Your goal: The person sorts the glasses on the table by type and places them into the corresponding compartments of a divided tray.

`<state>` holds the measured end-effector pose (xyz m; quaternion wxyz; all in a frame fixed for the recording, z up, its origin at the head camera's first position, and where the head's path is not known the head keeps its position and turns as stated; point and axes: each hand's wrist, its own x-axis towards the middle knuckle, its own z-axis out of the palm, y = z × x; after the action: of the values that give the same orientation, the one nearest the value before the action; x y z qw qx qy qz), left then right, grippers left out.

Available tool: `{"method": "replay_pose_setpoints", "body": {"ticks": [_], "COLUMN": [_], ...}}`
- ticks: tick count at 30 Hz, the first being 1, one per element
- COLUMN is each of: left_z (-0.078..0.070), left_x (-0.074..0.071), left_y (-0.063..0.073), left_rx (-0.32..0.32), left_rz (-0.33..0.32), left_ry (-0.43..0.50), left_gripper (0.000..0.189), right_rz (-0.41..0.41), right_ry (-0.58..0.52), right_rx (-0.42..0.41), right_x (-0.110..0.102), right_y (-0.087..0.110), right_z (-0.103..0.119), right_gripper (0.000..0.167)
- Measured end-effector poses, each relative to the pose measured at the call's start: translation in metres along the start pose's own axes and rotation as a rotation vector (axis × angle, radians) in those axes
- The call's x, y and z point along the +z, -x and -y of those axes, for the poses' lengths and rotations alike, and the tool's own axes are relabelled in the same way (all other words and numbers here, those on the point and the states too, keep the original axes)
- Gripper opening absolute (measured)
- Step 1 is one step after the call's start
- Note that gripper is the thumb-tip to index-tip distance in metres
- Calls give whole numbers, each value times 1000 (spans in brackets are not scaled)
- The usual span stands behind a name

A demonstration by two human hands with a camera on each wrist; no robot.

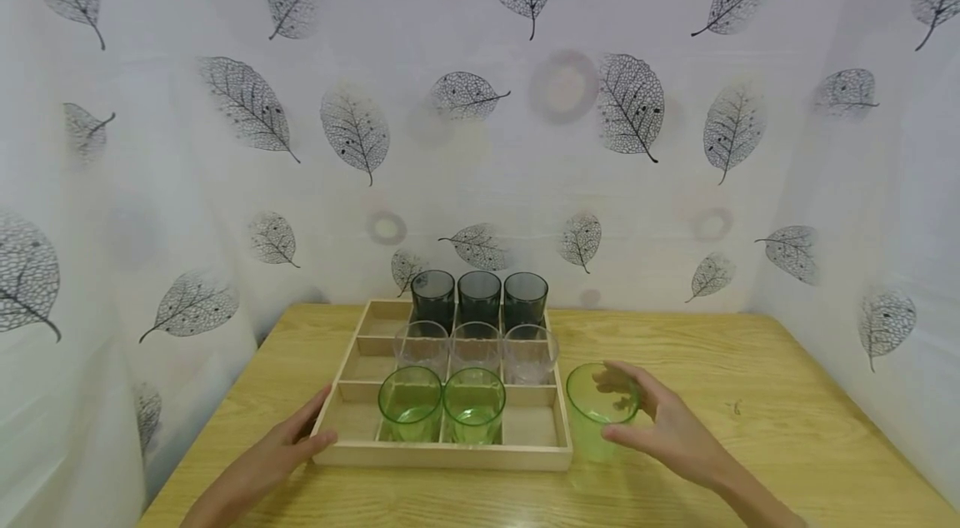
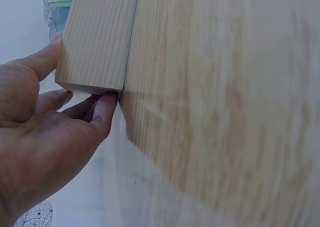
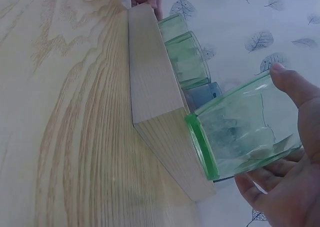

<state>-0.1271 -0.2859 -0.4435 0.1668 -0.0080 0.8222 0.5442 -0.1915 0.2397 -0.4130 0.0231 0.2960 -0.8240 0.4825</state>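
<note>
My right hand (image 1: 663, 432) holds a green glass (image 1: 603, 415) between thumb and fingers near its rim, just right of a divided wooden tray (image 1: 442, 456). In the right wrist view, the thick glass base overlaps the tray's upper edge. My left hand (image 1: 273, 453) grips the tray's front left corner, thumb at the top edge and fingers against the outer side. Two green glasses (image 1: 475, 407) stand upright in the front row. Behind them are three clear glasses (image 1: 529, 353), then three dark grey glasses (image 1: 525, 299). The front right compartment shows its bare wooden floor.
A light wooden table (image 1: 697, 353) lies under the tray, its surface reflecting the held glass. Curtains printed with dark leaf skeletons (image 1: 633, 107) hang behind the table and along both sides.
</note>
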Motion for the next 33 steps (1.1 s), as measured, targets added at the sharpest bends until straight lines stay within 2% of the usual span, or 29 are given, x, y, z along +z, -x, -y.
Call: {"method": "replay_pose_setpoints", "body": {"ticks": [7, 13, 25, 33], "left_z": [1, 1, 0, 2], "left_x": [0, -1, -1, -2], "left_y": [0, 0, -1, -1], "left_rx": [-1, 8, 16, 12], "left_rz": [4, 6, 16, 23], "left_ry": [15, 22, 27, 35], "left_gripper": [83, 82, 82, 82], "right_rz": [-30, -13, 24, 53], "right_ry": [47, 1, -92, -132], "right_rx": [12, 20, 26, 51], "right_x": [5, 12, 41, 54], "right_y": [-13, -23, -43, -47], "right_z": [6, 9, 12, 15], "right_gripper": [74, 75, 76, 86]}}
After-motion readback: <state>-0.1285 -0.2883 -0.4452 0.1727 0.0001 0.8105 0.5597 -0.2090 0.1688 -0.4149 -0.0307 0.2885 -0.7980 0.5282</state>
